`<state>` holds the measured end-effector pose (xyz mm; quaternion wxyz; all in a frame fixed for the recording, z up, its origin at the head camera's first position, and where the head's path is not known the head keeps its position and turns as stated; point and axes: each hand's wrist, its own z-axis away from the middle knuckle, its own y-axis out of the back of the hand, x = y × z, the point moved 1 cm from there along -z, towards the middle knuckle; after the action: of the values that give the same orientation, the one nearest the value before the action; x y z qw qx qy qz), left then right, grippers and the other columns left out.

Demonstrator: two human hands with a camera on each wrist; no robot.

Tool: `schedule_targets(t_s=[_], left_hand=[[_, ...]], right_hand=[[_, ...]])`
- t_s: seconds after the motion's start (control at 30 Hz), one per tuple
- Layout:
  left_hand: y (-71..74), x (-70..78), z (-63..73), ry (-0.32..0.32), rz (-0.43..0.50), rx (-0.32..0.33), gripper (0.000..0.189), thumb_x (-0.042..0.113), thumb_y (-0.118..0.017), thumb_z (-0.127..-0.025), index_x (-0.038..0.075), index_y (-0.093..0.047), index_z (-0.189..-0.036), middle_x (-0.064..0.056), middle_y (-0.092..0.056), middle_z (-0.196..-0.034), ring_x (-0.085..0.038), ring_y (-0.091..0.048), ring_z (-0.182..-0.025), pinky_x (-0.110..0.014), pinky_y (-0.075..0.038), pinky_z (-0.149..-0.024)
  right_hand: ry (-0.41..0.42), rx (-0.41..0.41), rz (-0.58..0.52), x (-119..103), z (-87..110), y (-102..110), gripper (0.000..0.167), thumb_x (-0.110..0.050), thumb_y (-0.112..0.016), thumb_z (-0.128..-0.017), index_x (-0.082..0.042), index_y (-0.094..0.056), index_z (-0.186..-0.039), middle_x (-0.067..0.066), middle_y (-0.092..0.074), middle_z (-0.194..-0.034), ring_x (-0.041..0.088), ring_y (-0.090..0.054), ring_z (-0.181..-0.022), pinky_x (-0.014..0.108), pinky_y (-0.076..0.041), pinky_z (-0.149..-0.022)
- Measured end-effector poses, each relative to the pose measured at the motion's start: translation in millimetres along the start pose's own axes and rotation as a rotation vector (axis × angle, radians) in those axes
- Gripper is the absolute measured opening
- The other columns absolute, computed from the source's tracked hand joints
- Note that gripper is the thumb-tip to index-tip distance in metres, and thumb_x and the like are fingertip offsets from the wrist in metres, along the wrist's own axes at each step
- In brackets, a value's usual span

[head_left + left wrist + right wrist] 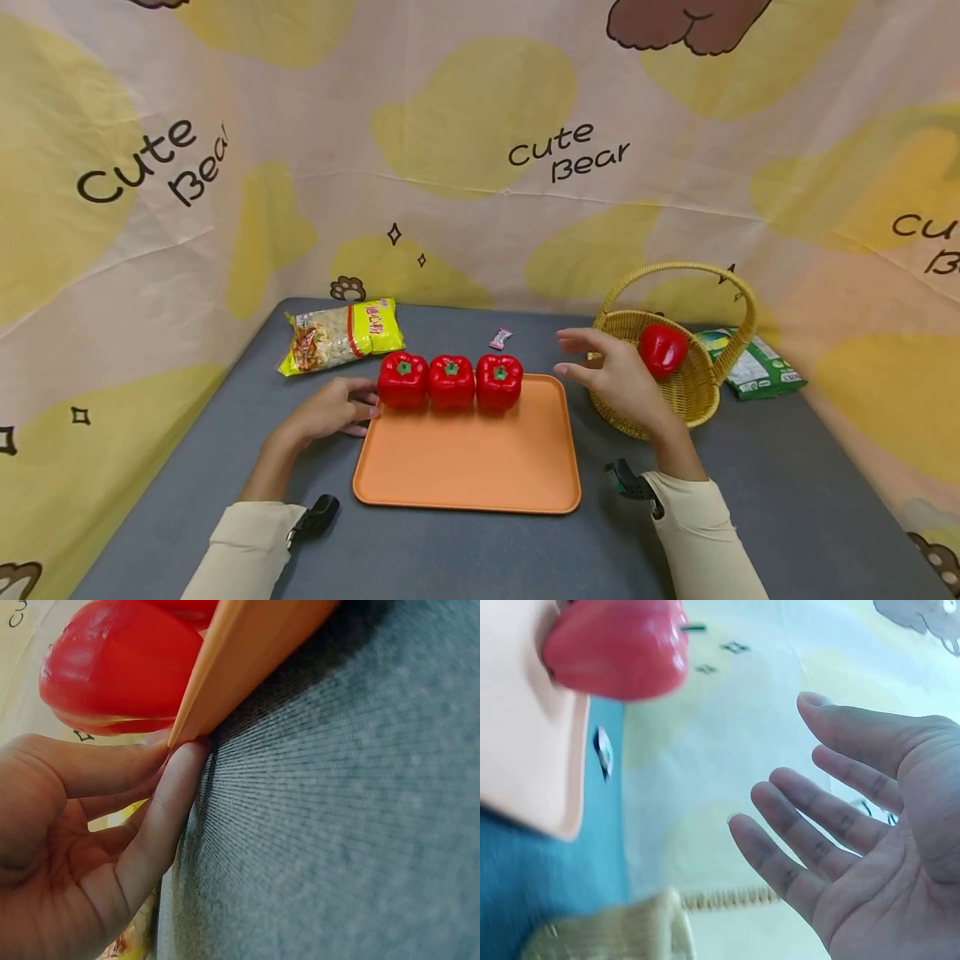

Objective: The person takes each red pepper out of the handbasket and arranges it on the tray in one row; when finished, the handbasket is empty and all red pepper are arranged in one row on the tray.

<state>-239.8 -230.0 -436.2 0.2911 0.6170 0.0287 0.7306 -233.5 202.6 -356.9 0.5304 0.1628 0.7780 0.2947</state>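
Three red bell peppers (451,382) stand in a row along the back left of an orange tray (465,467). My left hand (330,410) is at the tray's left edge, beside the leftmost pepper. In the left wrist view, the thumb and a finger of that hand (97,825) pinch the tray's rim. A wicker basket (693,392) to the right of the tray holds another red bell pepper (663,350). My right hand (618,375) hovers in front of the basket's left side, fingers extended and apart, holding nothing, as the right wrist view also shows.
A yellow bag of pasta (341,336) lies behind the tray at left. A small pink wrapped candy (500,338) lies behind the tray. Partly hidden by the basket is a green packet (761,367). A printed cloth (450,167) hangs behind the grey table (450,554).
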Motion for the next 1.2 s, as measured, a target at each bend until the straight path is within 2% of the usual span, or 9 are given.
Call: schedule_targets(t_s=[0.17, 0.27, 0.33, 0.4, 0.53, 0.63, 0.87, 1.1, 1.2], left_hand=[[0.3, 1.6, 1.6, -0.010, -0.002, -0.003, 0.056, 0.005, -0.065, -0.101, -0.017, -0.045, -0.148, -0.027, -0.062, -0.127, -0.023, -0.068, -0.098, -0.038, -0.067, -0.078], [0.4, 2.0, 2.8, -0.008, 0.000, 0.000, 0.055, 0.004, -0.065, -0.101, -0.017, -0.045, -0.148, -0.027, -0.062, -0.127, -0.023, -0.068, -0.097, -0.038, -0.067, -0.078], [0.5, 1.9, 3.1, -0.010, -0.001, 0.000, 0.056, 0.004, -0.065, -0.101, -0.018, -0.045, -0.148, -0.028, -0.062, -0.127, -0.022, -0.068, -0.097, -0.038, -0.067, -0.077], [0.3, 1.7, 2.9, -0.010, -0.002, 0.001, 0.056, 0.004, -0.065, -0.101, -0.018, -0.045, -0.148, -0.028, -0.062, -0.127, -0.022, -0.068, -0.098, -0.038, -0.067, -0.077], [0.0, 2.4, 3.0, -0.005, -0.010, 0.001, 0.057, 0.005, -0.065, -0.101, -0.017, -0.044, -0.149, -0.027, -0.062, -0.128, -0.022, -0.068, -0.098, -0.037, -0.067, -0.078], [-0.3, 2.9, 2.7, 0.007, -0.014, 0.005, 0.057, 0.006, -0.065, -0.101, -0.017, -0.044, -0.149, -0.027, -0.062, -0.128, -0.022, -0.068, -0.097, -0.037, -0.067, -0.078], [-0.9, 2.0, -0.1, 0.015, -0.010, 0.013, 0.056, 0.003, -0.064, -0.101, -0.015, -0.045, -0.150, -0.026, -0.062, -0.127, -0.023, -0.069, -0.100, -0.036, -0.067, -0.080], [-0.2, 1.7, 1.4, 0.003, -0.010, 0.006, 0.056, 0.003, -0.064, -0.101, -0.016, -0.045, -0.150, -0.026, -0.062, -0.127, -0.023, -0.069, -0.099, -0.039, -0.067, -0.080], [0.1, 1.5, 2.0, -0.001, -0.009, 0.000, 0.056, 0.003, -0.064, -0.101, -0.016, -0.044, -0.150, -0.027, -0.061, -0.127, -0.023, -0.069, -0.099, -0.040, -0.067, -0.080]], right_hand=[[-0.052, 0.036, 0.050, 9.5, 9.6, 26.4, 0.051, -0.021, -0.082, -0.095, -0.010, -0.065, -0.142, 0.016, -0.070, -0.135, 0.034, -0.067, -0.123, 0.051, -0.059, -0.102], [-0.056, 0.056, 0.090, 15.7, 13.2, 41.9, 0.050, -0.027, -0.080, -0.097, -0.011, -0.065, -0.142, 0.014, -0.070, -0.134, 0.032, -0.067, -0.121, 0.033, -0.060, -0.097], [-0.058, 0.074, 0.091, 19.1, 14.4, 52.5, 0.049, -0.029, -0.078, -0.098, -0.012, -0.065, -0.143, 0.014, -0.071, -0.133, 0.032, -0.068, -0.116, 0.023, -0.059, -0.087], [-0.057, 0.092, 0.086, 22.3, 14.7, 63.1, 0.049, -0.029, -0.077, -0.099, -0.014, -0.065, -0.143, 0.013, -0.070, -0.133, 0.027, -0.068, -0.114, 0.015, -0.056, -0.083], [-0.066, 0.106, 0.068, 29.7, 11.9, 83.8, 0.050, -0.026, -0.077, -0.100, -0.013, -0.063, -0.146, 0.014, -0.070, -0.133, 0.014, -0.068, -0.111, 0.010, -0.054, -0.082], [-0.074, 0.098, 0.045, 36.9, 7.0, 97.5, 0.053, -0.026, -0.075, -0.101, -0.011, -0.059, -0.149, 0.011, -0.067, -0.136, 0.006, -0.065, -0.111, 0.009, -0.053, -0.084], [-0.142, 0.079, -0.055, 48.6, -6.1, 118.5, 0.056, -0.031, -0.072, -0.102, -0.013, -0.055, -0.152, 0.000, -0.064, -0.135, 0.001, -0.065, -0.111, 0.013, -0.055, -0.089], [-0.174, 0.046, 0.020, 59.4, -20.7, 126.2, 0.062, -0.033, -0.072, -0.103, -0.010, -0.051, -0.156, 0.010, -0.061, -0.141, -0.001, -0.063, -0.109, 0.012, -0.053, -0.086], [-0.202, 0.033, 0.056, 64.0, -27.3, 124.8, 0.061, -0.033, -0.071, -0.103, -0.010, -0.051, -0.156, 0.015, -0.061, -0.143, 0.011, -0.065, -0.116, 0.013, -0.052, -0.085]])
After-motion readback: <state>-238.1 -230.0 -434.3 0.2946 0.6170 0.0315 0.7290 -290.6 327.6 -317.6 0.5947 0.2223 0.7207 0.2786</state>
